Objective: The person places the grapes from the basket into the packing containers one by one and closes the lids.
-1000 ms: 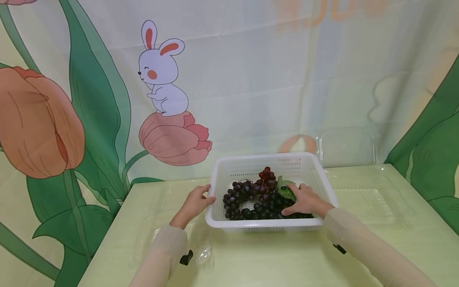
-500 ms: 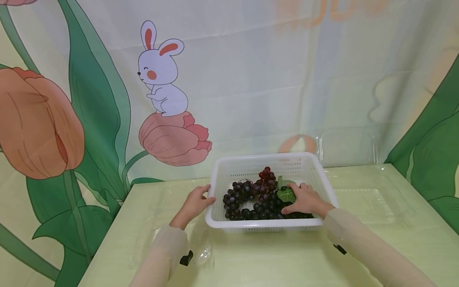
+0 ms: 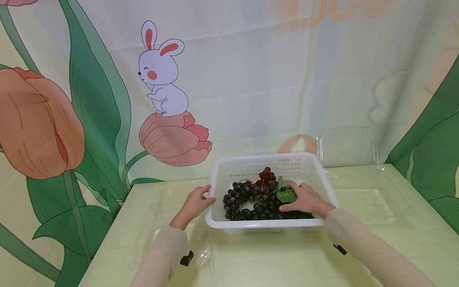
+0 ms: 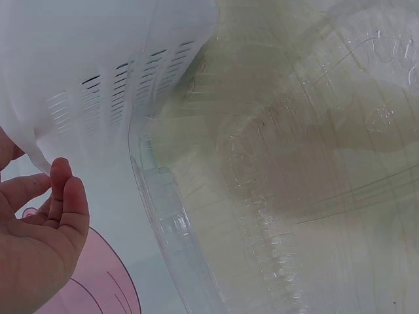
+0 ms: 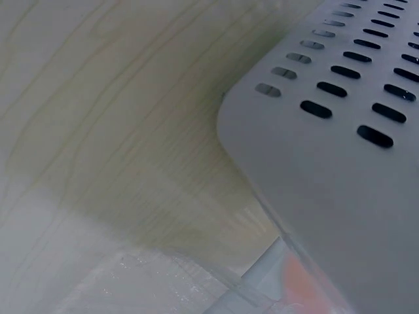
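A white plastic basket (image 3: 267, 224) with slotted walls stands on the table. Its left rim is pinched by my left hand (image 3: 195, 203), thumb above the edge; the left wrist view shows that hand (image 4: 46, 242) with fingers under the lip. Inside lie dark purple grapes (image 3: 234, 199), a redder bunch (image 3: 267, 179) and a near-black bunch (image 3: 258, 213). My right hand (image 3: 306, 199) reaches over the right wall and grips the near-black bunch beside a green leaf (image 3: 286, 195); its fingertips are partly hidden. The right wrist view shows only the basket's outside (image 5: 281, 144), no hand.
A clear plastic clamshell (image 3: 365, 203) lies at the right, its lid (image 3: 348, 147) leaning against the printed backdrop (image 3: 244, 79). More clear plastic packaging (image 4: 281, 163) lies left of the basket, under the left forearm. The pale green table (image 3: 269, 259) reaches toward me.
The right thumb has shifted slightly left over the grapes, and the green leaf beside that hand has turned and shows more of its face. The left hand and the basket have stayed put.
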Demonstrator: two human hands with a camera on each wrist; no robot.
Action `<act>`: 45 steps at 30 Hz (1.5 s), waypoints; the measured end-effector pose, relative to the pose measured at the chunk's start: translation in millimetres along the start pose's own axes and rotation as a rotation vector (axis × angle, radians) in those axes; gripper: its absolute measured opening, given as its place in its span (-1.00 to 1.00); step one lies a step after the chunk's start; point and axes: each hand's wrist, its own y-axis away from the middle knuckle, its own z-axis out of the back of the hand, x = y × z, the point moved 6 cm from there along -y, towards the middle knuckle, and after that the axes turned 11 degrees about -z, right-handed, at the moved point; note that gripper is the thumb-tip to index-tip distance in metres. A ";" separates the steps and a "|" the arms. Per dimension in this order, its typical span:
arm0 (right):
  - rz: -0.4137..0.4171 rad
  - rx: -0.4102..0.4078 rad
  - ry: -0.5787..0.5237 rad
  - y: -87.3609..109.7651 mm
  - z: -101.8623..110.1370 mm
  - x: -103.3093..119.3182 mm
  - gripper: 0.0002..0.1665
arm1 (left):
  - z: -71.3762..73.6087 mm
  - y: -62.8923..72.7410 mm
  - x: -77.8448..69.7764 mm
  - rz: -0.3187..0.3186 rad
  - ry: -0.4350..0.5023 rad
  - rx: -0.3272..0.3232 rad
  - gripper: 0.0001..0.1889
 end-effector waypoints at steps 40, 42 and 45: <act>-0.061 0.101 -0.295 -7.6 -1.0 -10.6 0.34 | 0.4 -0.1 -0.6 0.018 0.003 -0.005 -0.41; -0.074 0.114 -0.305 -7.6 -1.3 -11.8 0.34 | 0.5 -0.5 -0.3 0.020 0.001 -0.006 -0.42; -0.102 0.120 -0.285 -7.4 -1.4 -13.4 0.33 | 0.1 -0.7 0.1 0.021 -0.002 -0.004 -0.42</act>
